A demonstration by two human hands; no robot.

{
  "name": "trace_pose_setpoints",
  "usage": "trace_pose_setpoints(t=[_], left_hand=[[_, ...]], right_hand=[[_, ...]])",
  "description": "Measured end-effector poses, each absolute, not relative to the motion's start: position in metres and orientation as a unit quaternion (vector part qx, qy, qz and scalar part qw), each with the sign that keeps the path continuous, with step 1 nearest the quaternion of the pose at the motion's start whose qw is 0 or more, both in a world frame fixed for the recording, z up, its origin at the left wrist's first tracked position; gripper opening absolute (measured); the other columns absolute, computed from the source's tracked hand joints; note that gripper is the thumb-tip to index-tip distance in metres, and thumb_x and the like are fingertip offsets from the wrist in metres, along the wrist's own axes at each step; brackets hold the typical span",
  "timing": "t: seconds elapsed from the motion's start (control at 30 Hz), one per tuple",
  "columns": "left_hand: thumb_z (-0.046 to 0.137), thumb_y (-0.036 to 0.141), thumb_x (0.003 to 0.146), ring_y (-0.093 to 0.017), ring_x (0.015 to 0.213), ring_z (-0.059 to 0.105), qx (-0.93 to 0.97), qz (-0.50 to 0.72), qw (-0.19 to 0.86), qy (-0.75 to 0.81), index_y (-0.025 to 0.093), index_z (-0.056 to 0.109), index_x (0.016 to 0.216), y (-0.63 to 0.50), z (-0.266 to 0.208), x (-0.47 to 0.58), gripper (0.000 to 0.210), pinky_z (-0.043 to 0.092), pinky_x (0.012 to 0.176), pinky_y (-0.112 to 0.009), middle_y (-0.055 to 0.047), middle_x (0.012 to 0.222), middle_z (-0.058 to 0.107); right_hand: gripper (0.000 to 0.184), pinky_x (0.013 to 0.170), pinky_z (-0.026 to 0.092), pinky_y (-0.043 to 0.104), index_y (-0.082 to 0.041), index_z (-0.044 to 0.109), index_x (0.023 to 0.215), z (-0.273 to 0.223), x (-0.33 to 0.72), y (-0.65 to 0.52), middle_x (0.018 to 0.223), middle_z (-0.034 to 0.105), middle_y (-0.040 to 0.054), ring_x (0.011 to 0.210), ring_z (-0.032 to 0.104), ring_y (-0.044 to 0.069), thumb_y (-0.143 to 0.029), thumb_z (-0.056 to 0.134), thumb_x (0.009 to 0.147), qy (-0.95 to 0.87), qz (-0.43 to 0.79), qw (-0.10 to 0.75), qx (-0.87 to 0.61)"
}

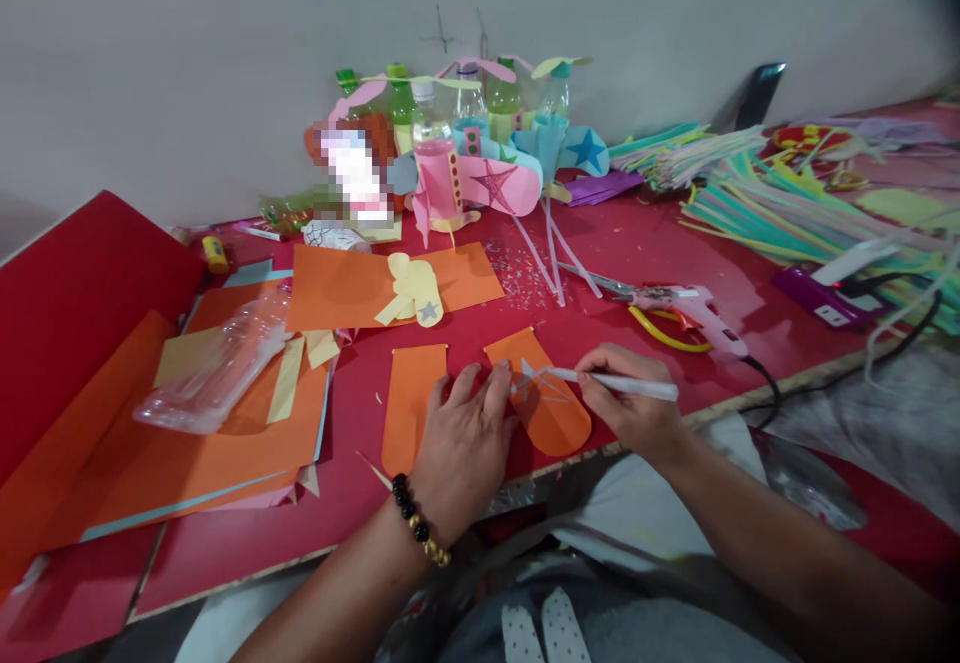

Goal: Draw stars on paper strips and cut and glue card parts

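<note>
My right hand grips a white pen, its tip on an orange paper piece with one rounded end. A silvery-blue star outline shows on that paper. Spread flat, my left hand presses at the paper's left edge with its fingertips and partly covers a second orange piece. Beyond the hands, pale yellow cut-outs, one bearing a grey star, rest on an orange strip.
Decorated plastic bottles stand at the back. A pink glue gun lies by yellow-handled scissors. At left, a clear plastic bottle lies on orange sheets. A purple power strip and pastel strips are at right.
</note>
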State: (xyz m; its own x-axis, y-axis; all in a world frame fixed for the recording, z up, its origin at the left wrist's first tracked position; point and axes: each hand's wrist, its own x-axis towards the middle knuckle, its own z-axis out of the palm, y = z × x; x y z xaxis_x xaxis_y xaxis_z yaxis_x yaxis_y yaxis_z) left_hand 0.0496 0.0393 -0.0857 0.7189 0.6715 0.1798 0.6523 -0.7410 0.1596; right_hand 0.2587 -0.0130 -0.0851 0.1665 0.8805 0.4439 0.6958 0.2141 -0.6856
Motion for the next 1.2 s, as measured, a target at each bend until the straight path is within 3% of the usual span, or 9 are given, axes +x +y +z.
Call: trace_pose_setpoints(t=[1.2], left_hand=[[0.047, 0.026, 0.094, -0.027, 0.124, 0.043, 0.928, 0.122, 0.031, 0.351, 0.02, 0.041, 0.136, 0.0395, -0.089, 0.0499, 0.043, 0.035, 0.098, -0.047, -0.008, 0.116, 0.065]], right_hand=[[0.008, 0.059, 0.04, 0.029, -0.02, 0.059, 0.074, -0.0832, 0.2579, -0.0139, 0.064, 0.059, 0.0007, 0.058, 0.051, 0.014, -0.016, 0.056, 0.08, -0.646, 0.082, 0.448, -0.613]])
